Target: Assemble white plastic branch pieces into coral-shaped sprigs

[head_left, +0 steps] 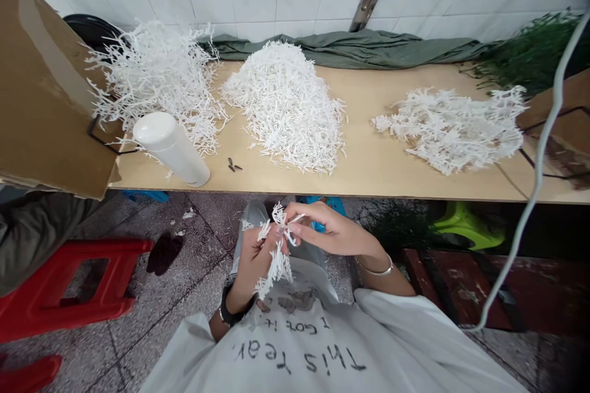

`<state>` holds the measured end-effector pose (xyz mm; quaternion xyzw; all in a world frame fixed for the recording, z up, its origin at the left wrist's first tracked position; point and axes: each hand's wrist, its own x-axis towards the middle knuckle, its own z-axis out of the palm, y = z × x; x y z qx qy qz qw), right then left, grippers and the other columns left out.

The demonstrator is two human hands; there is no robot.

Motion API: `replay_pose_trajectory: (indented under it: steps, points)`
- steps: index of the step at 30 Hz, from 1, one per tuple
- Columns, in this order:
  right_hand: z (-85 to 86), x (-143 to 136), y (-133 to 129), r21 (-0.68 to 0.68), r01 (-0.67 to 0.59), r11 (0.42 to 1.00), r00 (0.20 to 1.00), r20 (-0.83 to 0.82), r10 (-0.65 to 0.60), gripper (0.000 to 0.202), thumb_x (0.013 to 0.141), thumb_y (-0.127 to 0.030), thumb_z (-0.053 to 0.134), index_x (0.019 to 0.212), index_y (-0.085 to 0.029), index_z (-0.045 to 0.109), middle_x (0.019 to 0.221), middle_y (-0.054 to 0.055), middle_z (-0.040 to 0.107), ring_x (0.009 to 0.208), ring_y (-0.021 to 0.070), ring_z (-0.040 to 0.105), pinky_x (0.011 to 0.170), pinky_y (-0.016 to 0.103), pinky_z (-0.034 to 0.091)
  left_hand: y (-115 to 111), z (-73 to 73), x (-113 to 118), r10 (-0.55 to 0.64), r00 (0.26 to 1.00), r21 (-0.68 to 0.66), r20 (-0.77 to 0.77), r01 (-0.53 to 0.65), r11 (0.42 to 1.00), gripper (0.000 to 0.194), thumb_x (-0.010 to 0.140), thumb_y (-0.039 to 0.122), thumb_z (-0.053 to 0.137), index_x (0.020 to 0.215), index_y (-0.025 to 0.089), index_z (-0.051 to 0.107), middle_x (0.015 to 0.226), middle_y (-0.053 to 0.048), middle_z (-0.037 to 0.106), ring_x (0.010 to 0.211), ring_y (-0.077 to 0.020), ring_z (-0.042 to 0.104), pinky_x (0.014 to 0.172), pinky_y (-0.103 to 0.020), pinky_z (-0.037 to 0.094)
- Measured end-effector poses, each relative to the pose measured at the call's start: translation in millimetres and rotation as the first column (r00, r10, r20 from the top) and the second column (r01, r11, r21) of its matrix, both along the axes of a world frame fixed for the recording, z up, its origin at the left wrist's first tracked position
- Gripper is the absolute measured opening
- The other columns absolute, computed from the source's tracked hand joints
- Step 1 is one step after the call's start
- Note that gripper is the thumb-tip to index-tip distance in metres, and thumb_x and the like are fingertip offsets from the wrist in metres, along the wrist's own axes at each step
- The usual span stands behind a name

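The upper-frame table (359, 179) bears a white heap (290, 110), seemingly for easy reach; lower centre, left hand (252, 255) clamps white sprigs (279, 265), apparently steadying them; right hand (338, 232) pinches tips.

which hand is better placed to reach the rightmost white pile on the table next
Probably the right hand: it lies nearer to the rightmost white pile on the table, while the left hand is farther off and holds the white sprigs. The right hand touches the sprigs too.
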<state>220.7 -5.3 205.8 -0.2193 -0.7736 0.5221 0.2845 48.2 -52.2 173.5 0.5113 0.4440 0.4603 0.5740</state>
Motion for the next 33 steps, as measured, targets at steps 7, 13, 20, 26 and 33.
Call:
replay_pose_trajectory:
  steps: [7, 13, 20, 26, 33]
  points:
    - [-11.7, -2.4, 2.6, 0.051, 0.121, 0.991, 0.991, 0.055, -0.124, 0.013, 0.09, -0.022, 0.048, 0.091, -0.013, 0.058, 0.07, 0.002, 0.061, 0.056, 0.0058, 0.05, 0.049, 0.018, 0.038, 6.4, -9.8, -10.3, -0.034, 0.989, 0.017, -0.141, 0.037, 0.999, 0.051, 0.088, 0.052, 0.046, 0.056, 0.013, 0.054, 0.047, 0.0, 0.044, 0.042, -0.0072, 0.037, 0.043, -0.021, 0.027]
    - [-15.3, -4.1, 2.9, -0.123, 0.071, 0.99, 0.997, -0.002, -0.072, 0.013, 0.091, -0.024, 0.049, 0.092, -0.013, 0.054, 0.075, 0.003, 0.064, 0.058, 0.0058, 0.054, 0.053, 0.018, 0.044, 7.8, -9.4, -10.3, -0.026, 0.987, 0.074, -0.158, 0.038, 0.997, 0.048, 0.091, 0.048, 0.044, 0.058, 0.013, 0.052, 0.049, 0.001, 0.045, 0.043, -0.0067, 0.036, 0.044, -0.022, 0.026]
    - [-18.7, -4.5, 6.9, -0.333, 0.015, 0.943, 0.999, -0.044, -0.031, 0.018, 0.09, -0.029, 0.053, 0.084, -0.012, 0.052, 0.066, -0.001, 0.058, 0.05, 0.0022, 0.05, 0.046, 0.013, 0.041, 8.9, -12.7, -14.2, -0.048, 0.981, 0.052, -0.19, 0.058, 0.997, 0.048, 0.09, 0.048, 0.045, 0.058, 0.013, 0.052, 0.049, 0.0, 0.046, 0.044, -0.0073, 0.038, 0.045, -0.022, 0.027]
    - [-22.1, -7.5, 4.2, -0.491, 0.069, 0.868, 0.979, -0.136, -0.154, 0.019, 0.087, -0.03, 0.057, 0.082, -0.012, 0.051, 0.061, -0.002, 0.06, 0.04, 0.0031, 0.052, 0.038, 0.013, 0.04, 6.1, -16.8, -14.4, 0.01, 0.993, 0.006, -0.116, -0.01, 1.0, 0.051, 0.091, 0.049, 0.043, 0.057, 0.013, 0.055, 0.042, 0.002, 0.041, 0.039, -0.0063, 0.036, 0.042, -0.022, 0.024]
    - [-0.2, -8.2, -8.7, -0.452, 0.234, 0.861, 0.923, -0.174, -0.343, 0.016, 0.084, -0.026, 0.061, 0.079, -0.012, 0.054, 0.055, -0.004, 0.057, 0.039, 0.0032, 0.05, 0.039, 0.014, 0.039, 7.1, -6.5, -6.2, 0.005, 0.988, 0.153, -0.157, 0.019, 0.988, 0.051, 0.092, 0.046, 0.043, 0.055, 0.013, 0.057, 0.043, 0.001, 0.044, 0.04, -0.0064, 0.039, 0.044, -0.023, 0.027]
